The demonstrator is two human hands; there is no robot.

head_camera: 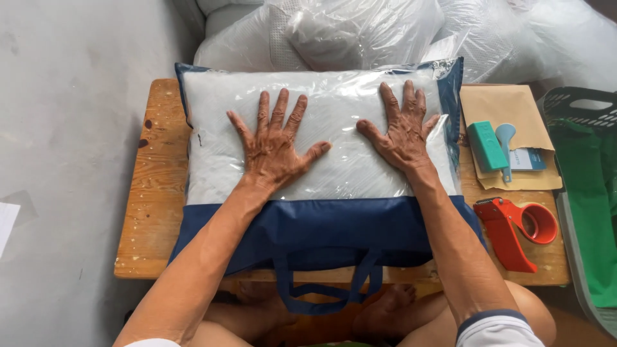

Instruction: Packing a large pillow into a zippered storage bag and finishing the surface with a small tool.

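A white pillow packed in a clear plastic bag with navy blue fabric trim (pixel 321 225) lies flat on a low wooden table (pixel 154 212). My left hand (pixel 273 144) presses palm-down on the clear front, fingers spread wide. My right hand (pixel 402 132) rests flat on the same clear panel further right, fingers spread too. Neither hand grips anything. Two navy carry handles (pixel 324 299) hang over the table's near edge above my bare feet.
To the right on the table lie a brown envelope (pixel 511 109) with a teal box (pixel 486 146) and a light blue scoop (pixel 506 138), plus a red tape dispenser (pixel 517 228). Bagged white pillows (pixel 360 32) pile up behind. A green basket (pixel 588 193) stands at the right.
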